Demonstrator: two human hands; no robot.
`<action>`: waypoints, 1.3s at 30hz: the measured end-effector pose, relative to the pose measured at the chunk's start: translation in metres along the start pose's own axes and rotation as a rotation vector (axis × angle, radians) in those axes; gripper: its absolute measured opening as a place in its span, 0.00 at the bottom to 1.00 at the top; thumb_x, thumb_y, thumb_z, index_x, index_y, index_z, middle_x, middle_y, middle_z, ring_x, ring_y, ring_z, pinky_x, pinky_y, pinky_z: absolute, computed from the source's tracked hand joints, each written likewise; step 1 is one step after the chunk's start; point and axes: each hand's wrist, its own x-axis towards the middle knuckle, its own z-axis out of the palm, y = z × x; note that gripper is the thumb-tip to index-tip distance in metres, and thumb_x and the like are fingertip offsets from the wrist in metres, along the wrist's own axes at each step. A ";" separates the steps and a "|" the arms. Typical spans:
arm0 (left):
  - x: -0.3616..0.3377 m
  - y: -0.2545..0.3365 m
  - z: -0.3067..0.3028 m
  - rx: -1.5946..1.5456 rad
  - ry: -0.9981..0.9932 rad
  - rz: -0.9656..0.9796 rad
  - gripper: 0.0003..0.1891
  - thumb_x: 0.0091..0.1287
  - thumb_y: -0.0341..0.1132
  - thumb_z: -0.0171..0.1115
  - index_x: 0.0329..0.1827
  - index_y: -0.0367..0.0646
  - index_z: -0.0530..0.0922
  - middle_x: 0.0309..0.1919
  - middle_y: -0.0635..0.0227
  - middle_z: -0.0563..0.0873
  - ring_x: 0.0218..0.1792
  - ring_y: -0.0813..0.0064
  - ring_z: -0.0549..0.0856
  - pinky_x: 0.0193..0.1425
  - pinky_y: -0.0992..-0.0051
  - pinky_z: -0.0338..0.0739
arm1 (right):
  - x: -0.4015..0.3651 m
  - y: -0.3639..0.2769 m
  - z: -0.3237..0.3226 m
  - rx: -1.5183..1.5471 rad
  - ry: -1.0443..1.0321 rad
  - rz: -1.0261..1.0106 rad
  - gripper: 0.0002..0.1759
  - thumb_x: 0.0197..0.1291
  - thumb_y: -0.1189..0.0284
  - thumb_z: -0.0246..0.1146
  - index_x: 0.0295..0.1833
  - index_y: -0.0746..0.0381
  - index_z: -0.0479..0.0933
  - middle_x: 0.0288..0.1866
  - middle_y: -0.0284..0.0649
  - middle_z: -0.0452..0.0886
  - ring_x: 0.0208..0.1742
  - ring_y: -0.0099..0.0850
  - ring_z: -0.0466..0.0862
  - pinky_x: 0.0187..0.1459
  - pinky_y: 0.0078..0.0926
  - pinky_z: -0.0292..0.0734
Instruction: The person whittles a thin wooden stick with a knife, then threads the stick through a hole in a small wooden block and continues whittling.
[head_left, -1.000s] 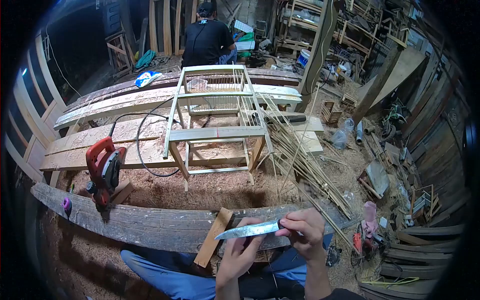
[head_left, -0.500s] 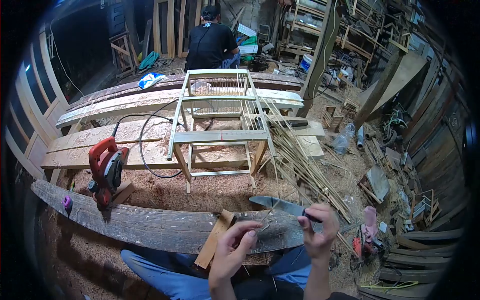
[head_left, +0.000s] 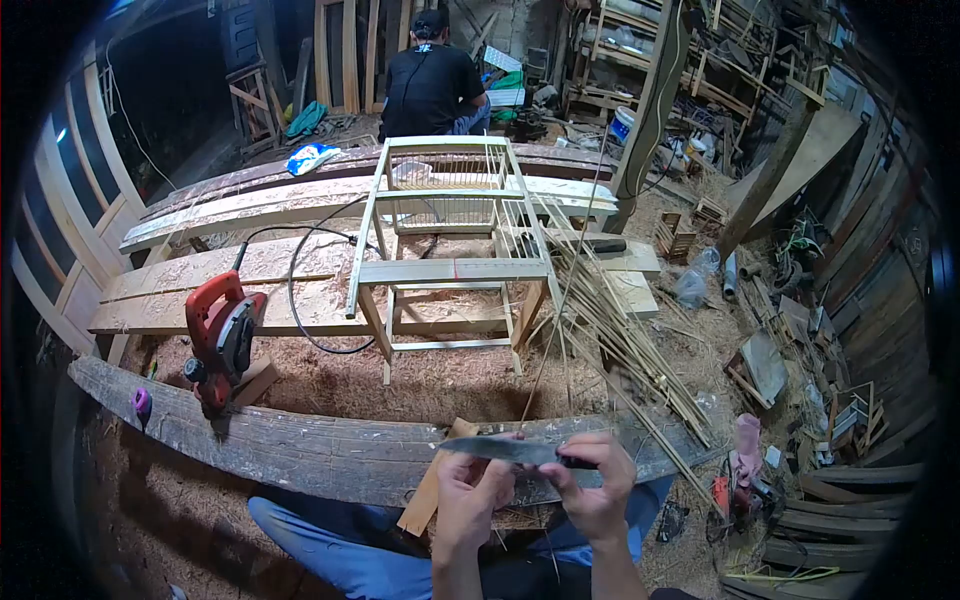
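Note:
My right hand (head_left: pixel 598 492) is closed around the dark handle of a knife (head_left: pixel 500 449), whose broad blade points left. The blade lies across the fingertips of my left hand (head_left: pixel 472 500). My left hand pinches a thin bamboo stick (head_left: pixel 546 350) that slants up and away to the right; the blade hides its lower end. Under both hands is a weathered plank (head_left: pixel 320 455), with a small wood block (head_left: pixel 428 495) resting against it. Beyond stands a wooden frame (head_left: pixel 455 270) with rows of thin sticks at its far part.
A red power planer (head_left: pixel 222 335) stands at left on the plank, near a purple object (head_left: pixel 142 403). Bamboo sticks (head_left: pixel 625 345) lie piled at right. Shavings cover boards (head_left: pixel 190 270) and floor. A person in black (head_left: pixel 432 85) sits with their back turned behind the frame.
The knife and my right hand have moved left and down, bringing the blade over my left fingers. The bamboo stick now shows rising long above the hands. The view has shifted slightly.

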 end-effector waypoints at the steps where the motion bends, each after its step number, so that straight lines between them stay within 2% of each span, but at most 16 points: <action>1: -0.001 -0.002 -0.002 0.001 -0.001 -0.001 0.15 0.75 0.30 0.63 0.60 0.32 0.80 0.36 0.66 0.88 0.21 0.91 0.70 0.22 0.86 0.63 | 0.002 -0.001 0.001 0.000 0.001 0.001 0.17 0.51 0.64 0.81 0.39 0.59 0.81 0.36 0.38 0.87 0.35 0.37 0.87 0.37 0.34 0.80; 7: -0.004 0.001 -0.004 -0.053 -0.018 -0.006 0.14 0.73 0.30 0.67 0.57 0.31 0.82 0.38 0.65 0.88 0.25 0.88 0.76 0.25 0.84 0.67 | 0.015 -0.001 0.002 0.057 -0.081 -0.108 0.19 0.48 0.61 0.81 0.39 0.57 0.81 0.35 0.38 0.87 0.33 0.37 0.86 0.35 0.32 0.78; 9: -0.003 -0.002 0.000 0.078 0.087 0.099 0.13 0.71 0.28 0.69 0.54 0.30 0.83 0.41 0.65 0.87 0.31 0.84 0.82 0.31 0.83 0.74 | 0.016 0.000 -0.001 0.023 -0.114 -0.134 0.20 0.47 0.61 0.82 0.39 0.57 0.82 0.35 0.38 0.87 0.33 0.37 0.86 0.34 0.32 0.77; 10: -0.003 -0.001 0.000 0.078 0.085 0.098 0.13 0.71 0.28 0.69 0.54 0.30 0.83 0.41 0.65 0.87 0.31 0.84 0.82 0.31 0.83 0.74 | 0.016 0.001 -0.001 0.021 -0.114 -0.134 0.20 0.47 0.61 0.82 0.39 0.57 0.82 0.35 0.38 0.87 0.33 0.37 0.86 0.34 0.32 0.77; 12: -0.004 0.003 -0.001 0.066 -0.027 0.094 0.13 0.69 0.27 0.71 0.53 0.31 0.83 0.44 0.64 0.87 0.38 0.81 0.85 0.38 0.82 0.78 | 0.015 0.003 -0.002 0.027 -0.121 -0.151 0.20 0.46 0.60 0.82 0.39 0.56 0.82 0.35 0.37 0.87 0.33 0.36 0.86 0.33 0.31 0.76; 16: -0.005 0.001 -0.001 0.086 -0.049 0.076 0.11 0.68 0.25 0.70 0.52 0.31 0.83 0.44 0.63 0.87 0.42 0.80 0.85 0.44 0.82 0.78 | 0.015 0.005 -0.007 0.023 -0.124 -0.140 0.21 0.46 0.58 0.81 0.36 0.58 0.81 0.33 0.37 0.87 0.33 0.36 0.86 0.35 0.30 0.77; 18: -0.005 0.003 0.003 0.208 -0.073 0.173 0.10 0.68 0.24 0.69 0.51 0.32 0.84 0.44 0.63 0.87 0.44 0.80 0.84 0.48 0.82 0.76 | 0.017 0.006 -0.010 0.024 -0.145 -0.154 0.21 0.45 0.57 0.81 0.36 0.57 0.80 0.33 0.35 0.87 0.32 0.34 0.86 0.35 0.30 0.75; 22: -0.006 0.005 0.005 0.302 -0.115 0.191 0.10 0.68 0.23 0.68 0.51 0.32 0.84 0.44 0.63 0.87 0.45 0.80 0.84 0.50 0.81 0.76 | 0.018 0.012 -0.015 0.011 -0.116 -0.230 0.21 0.44 0.58 0.82 0.36 0.56 0.80 0.33 0.34 0.87 0.32 0.33 0.85 0.36 0.30 0.74; 28: -0.011 0.014 0.011 0.271 -0.091 0.089 0.09 0.69 0.23 0.66 0.50 0.32 0.84 0.41 0.66 0.87 0.43 0.82 0.84 0.49 0.83 0.76 | 0.019 0.017 -0.022 -0.022 -0.133 -0.240 0.21 0.41 0.58 0.82 0.35 0.55 0.80 0.34 0.33 0.87 0.33 0.33 0.85 0.36 0.30 0.74; 30: -0.011 0.012 0.006 0.238 -0.099 0.072 0.09 0.69 0.23 0.66 0.50 0.32 0.84 0.41 0.66 0.87 0.42 0.83 0.84 0.47 0.84 0.76 | 0.023 0.017 -0.024 -0.037 -0.126 -0.275 0.18 0.48 0.61 0.81 0.37 0.55 0.79 0.33 0.32 0.86 0.33 0.32 0.84 0.37 0.30 0.74; 32: -0.015 0.016 -0.003 0.204 -0.110 0.056 0.09 0.69 0.23 0.66 0.50 0.32 0.84 0.41 0.66 0.87 0.40 0.84 0.84 0.44 0.85 0.76 | 0.021 0.038 -0.023 0.033 0.031 -0.280 0.15 0.56 0.65 0.77 0.40 0.57 0.77 0.34 0.34 0.83 0.33 0.28 0.81 0.37 0.28 0.74; 34: -0.024 0.033 -0.009 0.139 -0.046 0.046 0.09 0.70 0.24 0.65 0.50 0.32 0.84 0.39 0.66 0.87 0.35 0.86 0.82 0.37 0.85 0.74 | 0.031 0.057 -0.052 -0.113 0.196 0.049 0.12 0.65 0.66 0.71 0.42 0.59 0.75 0.35 0.36 0.81 0.34 0.26 0.79 0.38 0.26 0.74; 35: -0.026 0.039 -0.009 0.138 -0.044 0.051 0.09 0.70 0.24 0.65 0.50 0.32 0.84 0.39 0.66 0.87 0.35 0.86 0.82 0.37 0.85 0.74 | 0.032 0.058 -0.057 -0.110 0.194 0.044 0.12 0.65 0.66 0.71 0.42 0.59 0.75 0.35 0.36 0.81 0.34 0.26 0.79 0.38 0.26 0.74; 37: -0.027 0.047 -0.009 0.252 0.069 0.024 0.08 0.71 0.25 0.64 0.50 0.32 0.84 0.36 0.65 0.87 0.29 0.87 0.79 0.32 0.85 0.72 | 0.034 0.052 -0.063 -0.071 0.354 0.084 0.15 0.63 0.62 0.74 0.38 0.61 0.78 0.34 0.39 0.83 0.32 0.29 0.82 0.35 0.25 0.76; 38: -0.021 0.043 -0.007 0.256 0.071 0.083 0.08 0.73 0.26 0.63 0.52 0.33 0.82 0.34 0.64 0.87 0.27 0.89 0.76 0.29 0.85 0.68 | 0.030 0.047 -0.059 -0.069 0.351 0.086 0.15 0.63 0.62 0.74 0.38 0.61 0.78 0.34 0.39 0.83 0.32 0.29 0.82 0.35 0.25 0.76; 39: -0.016 0.038 -0.006 0.255 0.070 0.083 0.08 0.73 0.26 0.63 0.52 0.33 0.82 0.34 0.64 0.87 0.27 0.89 0.76 0.29 0.85 0.68 | 0.024 0.039 -0.050 -0.009 0.255 0.090 0.19 0.63 0.57 0.73 0.39 0.61 0.77 0.35 0.38 0.82 0.33 0.27 0.80 0.36 0.25 0.75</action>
